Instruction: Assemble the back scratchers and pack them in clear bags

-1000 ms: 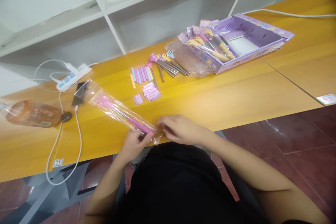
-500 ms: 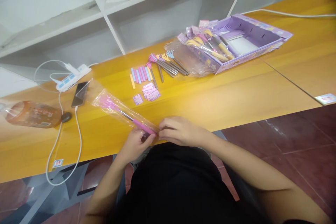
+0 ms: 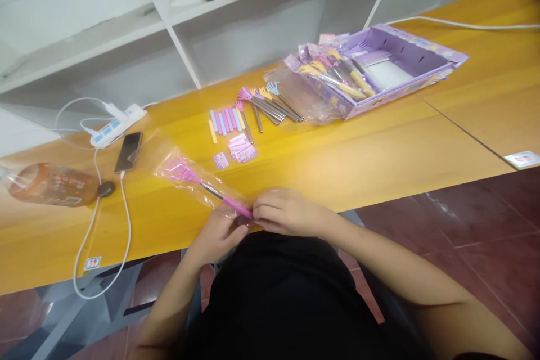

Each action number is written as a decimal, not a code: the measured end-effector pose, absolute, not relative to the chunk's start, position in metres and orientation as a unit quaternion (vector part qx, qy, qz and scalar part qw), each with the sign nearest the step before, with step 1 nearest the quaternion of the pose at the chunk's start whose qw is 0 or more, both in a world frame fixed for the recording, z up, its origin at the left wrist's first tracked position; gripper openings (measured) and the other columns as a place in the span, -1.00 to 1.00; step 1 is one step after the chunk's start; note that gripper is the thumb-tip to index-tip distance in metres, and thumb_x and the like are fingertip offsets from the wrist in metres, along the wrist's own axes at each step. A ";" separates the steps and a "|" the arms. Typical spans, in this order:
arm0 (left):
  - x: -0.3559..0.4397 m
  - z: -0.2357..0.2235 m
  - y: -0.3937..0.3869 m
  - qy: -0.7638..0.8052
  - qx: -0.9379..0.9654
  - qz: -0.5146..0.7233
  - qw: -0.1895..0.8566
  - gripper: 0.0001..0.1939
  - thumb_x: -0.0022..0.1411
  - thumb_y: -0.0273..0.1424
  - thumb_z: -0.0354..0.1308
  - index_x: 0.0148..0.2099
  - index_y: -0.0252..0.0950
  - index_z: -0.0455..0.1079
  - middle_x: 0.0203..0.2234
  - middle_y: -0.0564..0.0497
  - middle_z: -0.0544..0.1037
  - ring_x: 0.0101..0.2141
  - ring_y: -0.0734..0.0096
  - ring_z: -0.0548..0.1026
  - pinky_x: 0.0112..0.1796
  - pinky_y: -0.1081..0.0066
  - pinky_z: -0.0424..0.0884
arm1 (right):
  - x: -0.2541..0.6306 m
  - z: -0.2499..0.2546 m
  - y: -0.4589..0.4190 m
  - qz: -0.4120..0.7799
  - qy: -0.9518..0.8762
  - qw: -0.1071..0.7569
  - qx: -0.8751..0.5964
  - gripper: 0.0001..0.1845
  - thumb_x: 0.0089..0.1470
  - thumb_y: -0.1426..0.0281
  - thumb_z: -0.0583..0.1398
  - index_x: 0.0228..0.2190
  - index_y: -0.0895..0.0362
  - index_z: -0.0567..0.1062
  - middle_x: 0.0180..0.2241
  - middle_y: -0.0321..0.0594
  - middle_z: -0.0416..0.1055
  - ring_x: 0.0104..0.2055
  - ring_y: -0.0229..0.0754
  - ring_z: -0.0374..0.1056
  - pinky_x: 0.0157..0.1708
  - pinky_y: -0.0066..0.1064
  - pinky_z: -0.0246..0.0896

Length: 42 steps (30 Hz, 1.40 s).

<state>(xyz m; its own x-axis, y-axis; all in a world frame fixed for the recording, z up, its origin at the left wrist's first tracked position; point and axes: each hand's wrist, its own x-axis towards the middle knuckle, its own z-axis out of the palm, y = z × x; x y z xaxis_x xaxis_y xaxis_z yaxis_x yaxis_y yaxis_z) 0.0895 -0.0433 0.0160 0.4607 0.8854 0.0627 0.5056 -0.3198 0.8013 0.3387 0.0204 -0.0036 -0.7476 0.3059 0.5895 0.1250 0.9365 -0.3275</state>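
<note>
A pink back scratcher (image 3: 238,206) with a metal shaft lies inside a clear plastic bag (image 3: 213,183), its claw end pointing away to the left. My left hand (image 3: 217,233) is closed around the handle end from below, thumb towards me. At the same end, the curled fingers of my right hand (image 3: 287,212) meet the tip of the handle and the bag's near end; what exactly they pinch is hidden. Beyond my hands lie loose scratcher rods (image 3: 274,109) with coloured claws, a row of pastel handle sleeves (image 3: 226,121) and small printed cards (image 3: 243,149).
A purple box (image 3: 405,81) holds bagged back scratchers at the back right, with empty plastic bags (image 3: 310,104) beside it. On the left are a phone (image 3: 129,152), a power strip (image 3: 118,125), white cables and an orange bottle (image 3: 54,184). Shelving stands behind the table.
The back scratcher has slid slightly towards my right hand inside the bag, and its claw has turned flatter. My left thumb has lifted a little off the handle.
</note>
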 end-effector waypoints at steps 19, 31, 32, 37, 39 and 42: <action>0.089 0.008 -0.041 0.488 0.785 0.189 0.333 -0.75 0.59 -0.28 0.18 -0.02 -0.18 0.69 -0.15 0.00 0.78 -0.14 0.21 0.70 -0.02 0.30 0.52 | 0.343 -0.005 0.021 0.344 -0.873 0.309 -0.159 -0.83 0.53 0.30 0.20 -0.17 0.10 0.47 -0.08 -0.10 0.50 -0.12 -0.14 0.47 -0.10 -0.34 0.39; 0.086 0.008 -0.040 0.472 0.801 0.171 0.326 -0.67 0.62 -0.33 0.09 0.07 -0.09 0.72 -0.10 0.02 0.79 -0.04 0.18 0.70 0.06 0.25 0.53 | 0.345 -0.011 0.022 0.439 -0.832 0.269 -0.205 -0.59 0.52 0.40 0.19 0.31 0.09 0.36 -0.18 -0.22 0.63 -0.19 -0.16 0.56 -0.14 -0.36 0.41; 0.085 0.008 -0.040 0.474 0.800 0.167 0.328 -0.67 0.62 -0.33 0.09 0.07 -0.08 0.72 -0.08 0.02 0.79 -0.03 0.17 0.70 0.06 0.25 0.53 | 0.345 -0.011 0.023 0.439 -0.832 0.272 -0.204 -0.57 0.52 0.39 0.19 0.33 0.09 0.35 -0.19 -0.23 0.62 -0.20 -0.16 0.55 -0.14 -0.36 0.41; 0.086 0.005 -0.038 0.462 0.811 0.161 0.321 -0.64 0.63 -0.34 0.05 0.06 -0.09 0.72 -0.12 -0.02 0.77 -0.01 0.15 0.67 0.08 0.22 0.50 | 0.346 -0.006 0.024 0.441 -0.841 0.256 -0.181 -0.74 0.52 0.39 0.18 0.15 0.08 0.55 -0.09 -0.15 0.65 -0.12 -0.14 0.56 -0.07 -0.36 0.39; 0.088 0.010 -0.040 0.453 0.815 0.169 0.319 -0.62 0.63 -0.34 0.03 0.03 -0.10 0.72 -0.19 -0.02 0.75 -0.04 0.14 0.65 0.08 0.22 0.48 | 0.347 -0.002 0.025 0.455 -0.839 0.241 -0.176 -0.82 0.51 0.41 0.19 0.02 0.09 0.59 -0.07 -0.15 0.66 -0.10 -0.15 0.56 -0.06 -0.37 0.38; 0.088 0.024 -0.047 0.448 0.803 0.171 0.355 -0.67 0.62 -0.29 0.08 -0.02 -0.09 0.72 -0.18 -0.01 0.73 -0.06 0.16 0.63 0.07 0.24 0.47 | 0.348 0.007 0.022 0.482 -0.828 0.221 -0.183 -0.88 0.47 0.44 0.22 -0.08 0.10 0.59 -0.15 -0.20 0.66 -0.18 -0.19 0.54 -0.14 -0.42 0.36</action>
<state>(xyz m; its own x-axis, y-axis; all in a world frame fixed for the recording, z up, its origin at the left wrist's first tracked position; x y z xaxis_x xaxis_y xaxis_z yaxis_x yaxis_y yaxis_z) 0.0883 -0.0474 0.0235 0.5402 0.8404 -0.0425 0.5971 -0.3472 0.7232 0.3480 0.0216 0.0070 -0.8349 0.5168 0.1894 0.0909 0.4689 -0.8786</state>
